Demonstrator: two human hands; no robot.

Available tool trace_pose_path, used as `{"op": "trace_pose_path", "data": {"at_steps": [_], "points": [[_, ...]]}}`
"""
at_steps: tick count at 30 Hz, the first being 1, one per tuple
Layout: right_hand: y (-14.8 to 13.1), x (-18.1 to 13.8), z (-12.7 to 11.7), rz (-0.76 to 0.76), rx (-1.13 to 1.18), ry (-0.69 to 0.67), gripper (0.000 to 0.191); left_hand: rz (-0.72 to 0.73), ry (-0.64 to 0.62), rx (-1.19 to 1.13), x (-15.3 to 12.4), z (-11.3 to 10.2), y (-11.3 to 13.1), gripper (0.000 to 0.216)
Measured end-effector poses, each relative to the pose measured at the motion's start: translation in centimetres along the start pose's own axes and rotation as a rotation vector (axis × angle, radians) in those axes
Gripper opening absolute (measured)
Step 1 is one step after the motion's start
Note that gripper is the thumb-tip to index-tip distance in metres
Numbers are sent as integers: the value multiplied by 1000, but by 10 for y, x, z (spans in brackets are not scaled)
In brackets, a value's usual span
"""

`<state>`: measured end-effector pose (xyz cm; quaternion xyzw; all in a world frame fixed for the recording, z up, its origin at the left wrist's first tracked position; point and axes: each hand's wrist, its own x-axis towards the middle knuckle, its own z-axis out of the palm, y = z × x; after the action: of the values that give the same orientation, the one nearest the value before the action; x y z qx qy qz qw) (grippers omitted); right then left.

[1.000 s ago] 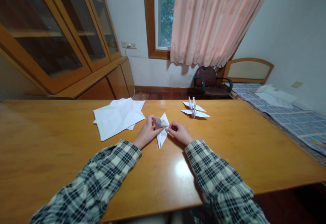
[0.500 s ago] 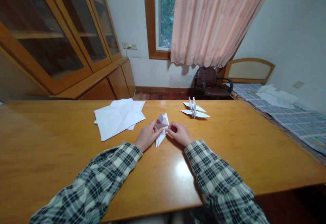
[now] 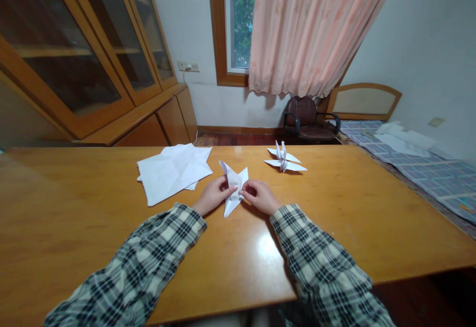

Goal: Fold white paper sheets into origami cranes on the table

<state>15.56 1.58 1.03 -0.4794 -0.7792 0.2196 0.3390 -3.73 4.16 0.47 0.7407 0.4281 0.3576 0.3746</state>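
Between my two hands is a partly folded piece of white paper (image 3: pixel 233 199), with pointed flaps sticking out at the top and one long point toward me. My left hand (image 3: pixel 214 194) pinches its left side, thumb lying on top of the paper and fingers tucked behind. On the right edge, my right hand (image 3: pixel 261 196) grips the same paper between thumb and curled fingers. Beyond my right hand, two white paper cranes (image 3: pixel 284 162) stand close together on the wooden table (image 3: pixel 230 262), wings spread.
Creased white paper sheets (image 3: pixel 173 171) lie overlapping at the table's far left. A brown armchair (image 3: pixel 303 119) stands past the far edge. On the right is a bed (image 3: pixel 412 168) with papers on it; a glass-fronted cabinet (image 3: pixel 92 69) rises at the left.
A top flap of the folded paper has opened out and up to the left. My left hand has shifted slightly left and its thumb lies flatter; my right hand stays nearly in place.
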Motion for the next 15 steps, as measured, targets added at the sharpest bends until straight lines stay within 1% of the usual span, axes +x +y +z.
{"op": "trace_pose_path", "data": {"at_steps": [2,4,7,11,15], "points": [[3,0,1,18,24,35,12,-17,-41,-144,1,0,-4,38],[5,1,3,33,43,59,11,-28,-57,-198,2,0,-6,38],[8,0,4,33,53,59,12,-31,-61,-137,2,-1,-7,36],[9,-1,4,28,63,49,14,3,-100,-89,3,-3,-5,32],[10,0,5,38,82,39,18,-9,-69,-56,4,-5,-4,30]]}}
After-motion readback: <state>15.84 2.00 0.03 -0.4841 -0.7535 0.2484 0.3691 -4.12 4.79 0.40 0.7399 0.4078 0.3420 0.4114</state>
